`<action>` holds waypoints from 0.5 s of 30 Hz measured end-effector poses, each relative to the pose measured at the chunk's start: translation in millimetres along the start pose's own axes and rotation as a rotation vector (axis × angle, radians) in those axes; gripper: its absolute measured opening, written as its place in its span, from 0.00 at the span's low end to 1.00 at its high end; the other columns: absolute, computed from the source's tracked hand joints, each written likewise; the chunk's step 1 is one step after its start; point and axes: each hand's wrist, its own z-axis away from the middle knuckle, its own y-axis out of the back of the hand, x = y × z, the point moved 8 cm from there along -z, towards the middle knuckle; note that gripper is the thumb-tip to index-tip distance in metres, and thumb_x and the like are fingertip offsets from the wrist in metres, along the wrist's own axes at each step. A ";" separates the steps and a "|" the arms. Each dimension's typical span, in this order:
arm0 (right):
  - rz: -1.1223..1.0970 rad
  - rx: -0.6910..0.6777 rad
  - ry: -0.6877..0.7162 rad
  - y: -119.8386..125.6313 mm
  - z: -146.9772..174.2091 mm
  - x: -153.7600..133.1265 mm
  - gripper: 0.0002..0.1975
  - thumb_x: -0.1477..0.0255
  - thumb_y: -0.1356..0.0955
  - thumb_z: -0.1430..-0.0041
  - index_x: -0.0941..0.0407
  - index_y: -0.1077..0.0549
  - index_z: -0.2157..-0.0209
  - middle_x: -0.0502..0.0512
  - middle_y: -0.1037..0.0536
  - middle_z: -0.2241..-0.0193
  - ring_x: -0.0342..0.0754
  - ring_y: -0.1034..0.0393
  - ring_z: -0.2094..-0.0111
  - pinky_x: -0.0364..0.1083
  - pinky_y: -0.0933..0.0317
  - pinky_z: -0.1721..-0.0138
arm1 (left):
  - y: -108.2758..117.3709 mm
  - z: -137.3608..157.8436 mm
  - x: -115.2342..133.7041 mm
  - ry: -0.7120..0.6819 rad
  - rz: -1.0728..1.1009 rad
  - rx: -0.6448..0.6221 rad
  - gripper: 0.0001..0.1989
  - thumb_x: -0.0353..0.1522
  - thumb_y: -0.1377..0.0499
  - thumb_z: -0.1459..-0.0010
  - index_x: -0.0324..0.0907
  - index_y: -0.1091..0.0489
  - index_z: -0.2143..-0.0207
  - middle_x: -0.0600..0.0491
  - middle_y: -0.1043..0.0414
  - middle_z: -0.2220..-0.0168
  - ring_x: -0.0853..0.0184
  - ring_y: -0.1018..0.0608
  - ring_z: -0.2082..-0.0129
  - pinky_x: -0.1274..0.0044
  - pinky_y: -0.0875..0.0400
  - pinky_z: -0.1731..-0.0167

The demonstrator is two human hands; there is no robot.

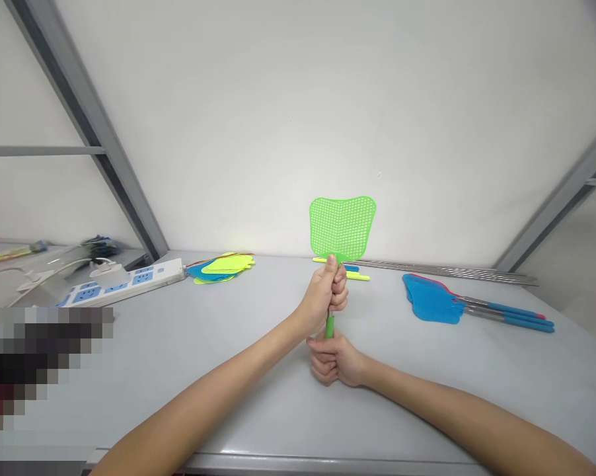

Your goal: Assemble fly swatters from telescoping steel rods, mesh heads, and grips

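A green fly swatter [342, 228] stands upright in front of me, its perforated head at the top. My left hand [326, 287] is closed around its neck, just below the head, with the thumb pointing up. Beneath it, my right hand [337, 359] is wrapped around the green handle [330, 326]. A short piece of metal rod shows between the two hands; the rest of the rod and the lower handle are hidden in my fists.
Blue fly swatters [434, 301] with one red lie at the right. Metal rods [447, 270] and yellow handles [357, 277] run along the wall. Yellow and blue swatter heads [228, 264] are piled left, beside a white power strip [129, 281]. Grey frame bars [94, 139] flank the table [203, 350].
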 end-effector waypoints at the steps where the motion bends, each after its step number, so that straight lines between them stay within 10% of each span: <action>1: 0.012 0.009 0.007 0.6 0.0 0.1 0.22 0.69 0.38 0.50 0.57 0.54 0.90 0.42 0.53 0.94 0.34 0.60 0.92 0.38 0.69 0.89 | 0.2 1.5 1.6 -0.012 -0.006 0.012 0.20 0.49 0.55 0.51 0.41 0.49 0.79 0.64 0.62 0.85 0.81 0.56 0.89 0.87 0.58 0.91; 15: 0.110 0.057 -0.027 -0.3 1.9 0.6 0.20 0.68 0.38 0.51 0.57 0.51 0.88 0.41 0.53 0.93 0.33 0.61 0.92 0.37 0.68 0.90 | 18.1 16.6 13.9 -0.117 -0.019 0.202 0.21 0.49 0.54 0.51 0.41 0.50 0.80 0.63 0.62 0.85 0.81 0.54 0.89 0.87 0.57 0.92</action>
